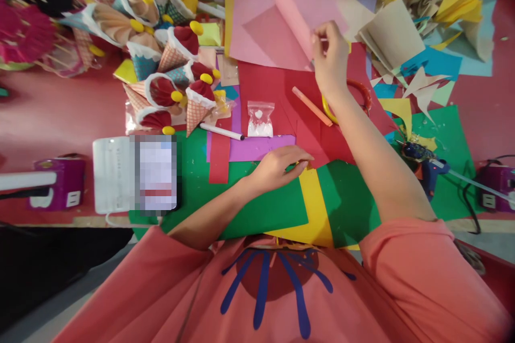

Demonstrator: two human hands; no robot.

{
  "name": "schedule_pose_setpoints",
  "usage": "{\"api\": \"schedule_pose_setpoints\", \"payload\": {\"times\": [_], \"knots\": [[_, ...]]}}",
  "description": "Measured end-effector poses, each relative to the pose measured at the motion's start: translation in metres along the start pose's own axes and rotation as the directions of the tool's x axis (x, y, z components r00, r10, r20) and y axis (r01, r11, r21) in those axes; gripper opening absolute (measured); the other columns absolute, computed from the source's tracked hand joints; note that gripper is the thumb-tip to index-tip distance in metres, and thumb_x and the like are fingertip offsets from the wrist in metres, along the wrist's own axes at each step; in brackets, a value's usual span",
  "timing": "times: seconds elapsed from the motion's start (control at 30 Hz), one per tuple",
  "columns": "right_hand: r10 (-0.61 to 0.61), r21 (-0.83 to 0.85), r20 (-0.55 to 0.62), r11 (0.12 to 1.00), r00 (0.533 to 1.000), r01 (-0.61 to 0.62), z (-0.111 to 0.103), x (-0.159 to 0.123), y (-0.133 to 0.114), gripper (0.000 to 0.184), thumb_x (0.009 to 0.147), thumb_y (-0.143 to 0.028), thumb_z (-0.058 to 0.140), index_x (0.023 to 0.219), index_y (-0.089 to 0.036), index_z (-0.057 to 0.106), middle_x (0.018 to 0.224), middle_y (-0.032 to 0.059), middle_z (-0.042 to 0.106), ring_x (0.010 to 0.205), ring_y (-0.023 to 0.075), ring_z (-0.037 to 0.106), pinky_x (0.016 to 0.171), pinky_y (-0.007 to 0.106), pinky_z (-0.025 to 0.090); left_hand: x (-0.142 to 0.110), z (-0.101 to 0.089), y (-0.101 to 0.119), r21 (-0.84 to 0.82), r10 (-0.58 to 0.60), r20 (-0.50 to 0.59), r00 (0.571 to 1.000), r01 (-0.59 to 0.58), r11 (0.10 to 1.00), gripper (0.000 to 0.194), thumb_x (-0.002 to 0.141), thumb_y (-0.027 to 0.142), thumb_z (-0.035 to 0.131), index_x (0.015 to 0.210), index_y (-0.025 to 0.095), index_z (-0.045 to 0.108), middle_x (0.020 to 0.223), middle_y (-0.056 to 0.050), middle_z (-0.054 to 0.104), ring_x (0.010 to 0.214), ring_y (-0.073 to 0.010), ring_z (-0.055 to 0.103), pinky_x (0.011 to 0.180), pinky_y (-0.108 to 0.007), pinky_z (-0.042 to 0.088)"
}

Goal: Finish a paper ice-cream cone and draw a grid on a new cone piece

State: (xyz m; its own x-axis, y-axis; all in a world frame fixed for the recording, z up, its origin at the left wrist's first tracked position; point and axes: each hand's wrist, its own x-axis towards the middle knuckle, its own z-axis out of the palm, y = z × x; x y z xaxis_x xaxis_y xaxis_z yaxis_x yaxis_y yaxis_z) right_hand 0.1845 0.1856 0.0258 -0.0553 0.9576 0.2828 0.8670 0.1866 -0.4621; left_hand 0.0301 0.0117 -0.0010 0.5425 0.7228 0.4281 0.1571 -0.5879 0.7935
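The shirt (pixel 277 284) sits nearest. The right hand (pixel 332 59) pinches a pink sheet (pixel 287 5); hard tugging could crease it. The left hand (pixel 277 166) curls, its hold unclear

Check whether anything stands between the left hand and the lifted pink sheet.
Nothing tall visibly does. Between the left hand and the pink sheet, whose edge the right hand pinches, there is flat red paper; a small plastic bag and an orange stick lie low near the path.
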Motion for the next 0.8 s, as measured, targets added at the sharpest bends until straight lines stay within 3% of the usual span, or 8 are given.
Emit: {"api": "schedule_pose_setpoints", "payload": {"times": [0.1,0.2,0.3,0.43,0.53,0.6,0.7,0.8], "knots": [[0.021,0.088,-0.177,0.996,0.984,-0.005,-0.008,-0.010,-0.004,0.019,0.098,-0.025,0.031,0.091,-0.030,0.049,0.098,0.0043,0.067,0.089,0.0172,0.064,0.082,0.029,0.058,0.000,-0.002,0.001,-0.028,-0.042,-0.013,0.999,0.041,0.999,0.017,0.097,0.021,0.049,0.100,0.017,0.066,0.088,-0.006,0.073,0.083,-0.0142,0.069,0.074,-0.026,0.056],[-0.068,0.176,-0.253,0.978,0.965,0.116,-0.021,-0.032,-0.014,0.019,0.100,-0.029,0.030,0.091,-0.027,0.046,0.092,0.0051,0.065,0.084,0.0179,0.064,0.079,0.029,0.058,-0.002,-0.003,0.001,-0.110,-0.160,-0.029,0.987,0.156,0.982,0.020,0.098,0.029,0.050,0.104,0.017,0.065,0.096,-0.008,0.073,0.089,-0.0150,0.069,0.078,-0.027,0.056],[-0.169,0.267,-0.167,0.940,0.971,0.210,-0.035,-0.060,-0.022,0.017,0.100,-0.027,0.032,0.097,-0.027,0.048,0.113,0.0058,0.068,0.099,0.0160,0.066,0.086,0.030,0.056,-0.002,-0.004,-0.004,-0.305,-0.305,-0.073,0.950,0.270,0.913,0.033,0.098,0.043,0.050,0.118,0.019,0.059,0.108,-0.010,0.071,0.100,-0.0165,0.069,0.087,-0.029,0.057],[-0.199,0.206,-0.021,0.958,0.980,0.199,-0.044,-0.097,-0.021,0.026,0.101,-0.031,0.029,0.103,-0.028,0.054,0.124,0.0056,0.069,0.120,0.0173,0.062,0.103,0.037,0.050,0.001,-0.010,-0.015,-0.510,-0.376,-0.129,0.918,0.264,0.819,0.066,0.088,0.065,0.054,0.140,0.026,0.040,0.140,-0.014,0.056,0.121,-0.0234,0.062,0.099,-0.038,0.054],[-0.283,0.199,0.106,0.945,0.953,0.258,-0.040,-0.123,-0.019,0.032,0.100,-0.029,0.030,0.107,-0.027,0.060,0.125,0.0059,0.070,0.121,0.0196,0.063,0.105,0.042,0.051,0.002,-0.014,-0.021,-0.566,-0.432,-0.157,0.888,0.278,0.776,0.078,0.081,0.077,0.052,0.142,0.030,0.038,0.146,-0.013,0.051,0.126,-0.0263,0.059,0.096,-0.040,0.055],[-0.375,0.214,0.235,0.920,0.897,0.329,-0.037,-0.138,-0.019,0.036,0.100,-0.028,0.029,0.105,-0.027,0.064,0.126,0.0051,0.070,0.123,0.0196,0.063,0.105,0.043,0.052,0.001,-0.014,-0.025,-0.588,-0.511,-0.177,0.841,0.325,0.740,0.074,0.083,0.078,0.046,0.136,0.027,0.046,0.140,-0.012,0.057,0.125,-0.0259,0.060,0.094,-0.040,0.056],[-0.468,0.265,0.341,0.880,0.815,0.394,-0.038,-0.154,-0.021,0.039,0.102,-0.032,0.028,0.106,-0.027,0.066,0.128,0.0034,0.070,0.126,0.0183,0.061,0.106,0.041,0.053,-0.004,-0.011,-0.031,-0.594,-0.653,-0.266,0.709,0.414,0.690,0.059,0.092,0.068,0.043,0.127,0.022,0.056,0.126,-0.011,0.067,0.125,-0.0256,0.060,0.096,-0.039,0.056],[-0.443,0.263,0.348,0.892,0.826,0.367,-0.044,-0.161,-0.016,0.038,0.101,-0.042,0.034,0.117,-0.025,0.064,0.132,0.0063,0.067,0.127,0.0197,0.060,0.107,0.041,0.052,-0.011,-0.014,-0.038,-0.552,-0.696,-0.388,0.604,0.453,0.700,0.050,0.089,0.060,0.056,0.124,0.024,0.059,0.123,-0.008,0.069,0.125,-0.0251,0.060,0.098,-0.038,0.056]]}}
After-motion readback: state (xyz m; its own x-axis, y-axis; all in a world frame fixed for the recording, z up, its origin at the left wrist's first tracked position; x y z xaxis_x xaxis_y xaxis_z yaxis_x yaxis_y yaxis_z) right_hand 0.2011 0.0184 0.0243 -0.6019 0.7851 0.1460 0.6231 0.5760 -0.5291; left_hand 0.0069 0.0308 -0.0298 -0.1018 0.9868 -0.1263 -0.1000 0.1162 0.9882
